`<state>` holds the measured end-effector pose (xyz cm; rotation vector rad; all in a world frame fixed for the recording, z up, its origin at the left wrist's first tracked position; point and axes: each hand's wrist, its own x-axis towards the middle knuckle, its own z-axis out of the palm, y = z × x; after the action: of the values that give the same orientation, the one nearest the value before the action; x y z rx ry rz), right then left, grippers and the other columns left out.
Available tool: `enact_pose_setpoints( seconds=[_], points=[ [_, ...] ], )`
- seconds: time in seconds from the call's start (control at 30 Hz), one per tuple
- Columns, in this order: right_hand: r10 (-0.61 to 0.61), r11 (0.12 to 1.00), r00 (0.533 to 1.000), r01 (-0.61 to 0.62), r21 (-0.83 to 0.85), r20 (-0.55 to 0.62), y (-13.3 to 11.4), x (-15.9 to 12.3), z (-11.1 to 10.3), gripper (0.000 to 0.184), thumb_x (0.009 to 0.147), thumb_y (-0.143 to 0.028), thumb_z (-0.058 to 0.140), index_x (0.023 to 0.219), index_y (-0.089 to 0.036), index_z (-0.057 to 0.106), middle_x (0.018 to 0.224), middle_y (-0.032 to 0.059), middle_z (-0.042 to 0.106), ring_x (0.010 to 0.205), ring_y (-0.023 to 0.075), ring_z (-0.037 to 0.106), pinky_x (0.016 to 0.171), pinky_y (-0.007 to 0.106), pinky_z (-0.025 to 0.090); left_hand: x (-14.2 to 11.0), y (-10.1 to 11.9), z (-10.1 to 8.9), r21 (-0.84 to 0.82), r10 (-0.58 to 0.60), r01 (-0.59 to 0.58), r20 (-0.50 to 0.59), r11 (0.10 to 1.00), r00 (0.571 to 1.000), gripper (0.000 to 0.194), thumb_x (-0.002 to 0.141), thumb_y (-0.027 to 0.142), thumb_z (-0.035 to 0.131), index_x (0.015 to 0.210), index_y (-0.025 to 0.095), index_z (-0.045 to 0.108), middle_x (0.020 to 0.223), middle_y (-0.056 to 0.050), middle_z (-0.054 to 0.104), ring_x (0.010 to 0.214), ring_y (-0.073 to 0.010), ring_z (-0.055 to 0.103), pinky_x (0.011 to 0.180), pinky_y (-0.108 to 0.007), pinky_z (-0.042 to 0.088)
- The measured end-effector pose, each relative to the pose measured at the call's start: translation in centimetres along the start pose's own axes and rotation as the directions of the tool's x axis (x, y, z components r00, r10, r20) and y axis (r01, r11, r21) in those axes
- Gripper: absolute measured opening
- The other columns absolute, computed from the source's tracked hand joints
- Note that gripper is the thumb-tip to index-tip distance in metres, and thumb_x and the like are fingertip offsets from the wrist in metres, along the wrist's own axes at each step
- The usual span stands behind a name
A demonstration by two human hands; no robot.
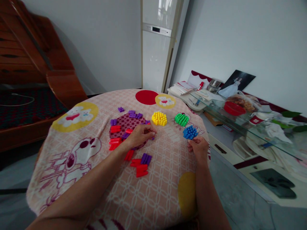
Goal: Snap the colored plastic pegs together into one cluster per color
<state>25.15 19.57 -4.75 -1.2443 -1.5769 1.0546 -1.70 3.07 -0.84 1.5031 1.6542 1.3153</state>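
My left hand (142, 135) is over the middle of the table with its fingers drawn together. A bit of purple shows at its fingertips, too small to make out fully. Around it lie red plastic pieces (115, 143) and purple plastic pieces (132, 113), several of them in short joined rows. My right hand (199, 146) has its fingers pinched at the near edge of a cluster of blue pegs (190, 131). Just beyond stands a cluster of green pegs (181, 119). A cluster of yellow pegs (159, 118) is between the two hands, farther back.
A patterned cloth (165, 188) covers the round table. To the right is a glass-topped cabinet (254, 127) with papers, a red bowl (234, 108) and bags. A wooden bench (63, 84) stands at the left, a tall white appliance (155, 57) behind the table.
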Motion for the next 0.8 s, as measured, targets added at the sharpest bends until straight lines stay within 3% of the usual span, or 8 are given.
enact_pose_setpoints(
  seconds=[0.27,0.5,0.67,0.8],
  points=[
    [-0.007,0.997,1.000,0.005,-0.080,-0.017,-0.5,0.1,0.6,0.019,0.066,-0.032,0.066,0.076,-0.021,0.054,0.048,-0.0030,0.061,0.034,0.0173,0.056,0.031,0.025,0.041,0.0,0.1,0.1,0.009,0.019,-0.019,0.001,1.000,1.000,0.020,0.082,0.032,0.061,0.084,0.014,0.070,0.073,-0.003,0.069,0.063,-0.0114,0.061,0.058,-0.020,0.045],
    [-0.023,0.995,0.999,0.020,-0.099,-0.039,-0.2,0.1,0.8,0.019,0.068,-0.035,0.066,0.072,-0.022,0.053,0.048,-0.0030,0.060,0.034,0.0168,0.054,0.032,0.025,0.040,0.0,-0.1,-0.4,0.028,0.016,-0.015,-0.040,1.000,0.999,0.023,0.080,0.035,0.062,0.085,0.014,0.070,0.071,-0.003,0.068,0.062,-0.0128,0.061,0.056,-0.022,0.046],
    [-0.123,0.988,0.988,0.113,-0.108,-0.092,0.1,-0.7,0.6,0.023,0.074,-0.042,0.065,0.070,-0.022,0.053,0.048,-0.0036,0.059,0.037,0.0154,0.053,0.038,0.025,0.040,0.0,-0.2,-3.1,0.009,-0.004,0.006,-0.195,1.000,0.981,0.026,0.077,0.038,0.064,0.084,0.014,0.070,0.076,-0.005,0.070,0.066,-0.0154,0.064,0.061,-0.025,0.051],
    [-0.292,0.944,0.948,0.265,-0.198,-0.126,0.4,-1.1,0.6,0.028,0.080,-0.046,0.061,0.067,-0.021,0.054,0.052,-0.0029,0.058,0.046,0.0142,0.052,0.050,0.025,0.043,-0.3,-1.6,-6.2,-0.021,-0.080,0.079,-0.431,0.997,0.899,0.025,0.073,0.035,0.064,0.085,0.014,0.069,0.073,-0.004,0.069,0.066,-0.0161,0.065,0.064,-0.027,0.054]
  ],
)
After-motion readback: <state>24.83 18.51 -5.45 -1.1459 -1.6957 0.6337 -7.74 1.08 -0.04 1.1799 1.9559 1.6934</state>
